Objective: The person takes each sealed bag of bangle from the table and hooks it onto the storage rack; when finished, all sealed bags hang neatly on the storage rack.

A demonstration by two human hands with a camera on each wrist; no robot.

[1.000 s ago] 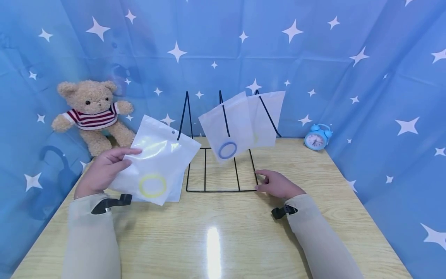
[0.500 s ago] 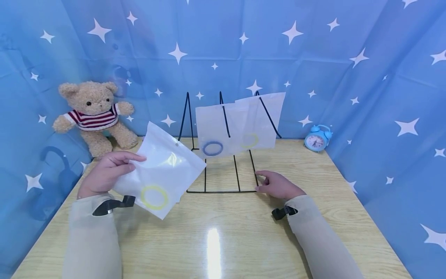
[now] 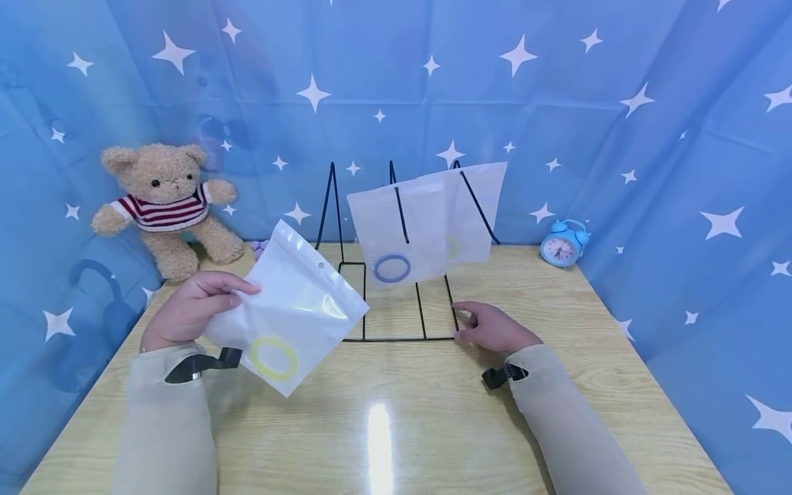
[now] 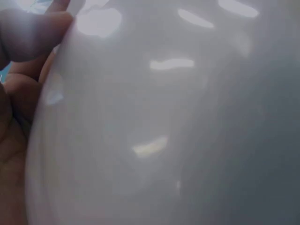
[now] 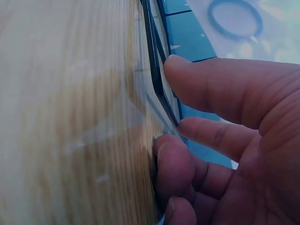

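L hand (image 3: 199, 302): fingers pinch L edge of wht plastic pouch (image 3: 303, 302). Pouch: glossy flexible film, squarish, tilted, held L of rack; R corner overlaps rack in head view. Seal strip (image 3: 339, 284) + small hang hole (image 3: 321, 265) along upper R edge. Yel ring (image 3: 253, 355) nr bottom corner; on or inside film, can't tell.

R hand (image 3: 497, 328): thumb & index tips apart, at R front corner of blk wire rack (image 3: 390, 339); other fingers curled (R wrist cam). Pinch vs. light touch: can't tell.

Rack: thin rod base on tabletop (image 3: 297, 440), lt wood grain. Mid prong (image 3: 401, 214) carries translucent pouch w/ blue ring (image 3: 427, 227); R prong (image 3: 477, 202), another pouch w/ faint yel mark (image 3: 471, 227).

Bkgd: fuzzy teddy (image 3: 168, 172), striped top; blue twin-bell clock (image 3: 562, 249), dial marks too small to read; blue star-print cloth (image 3: 383, 55).
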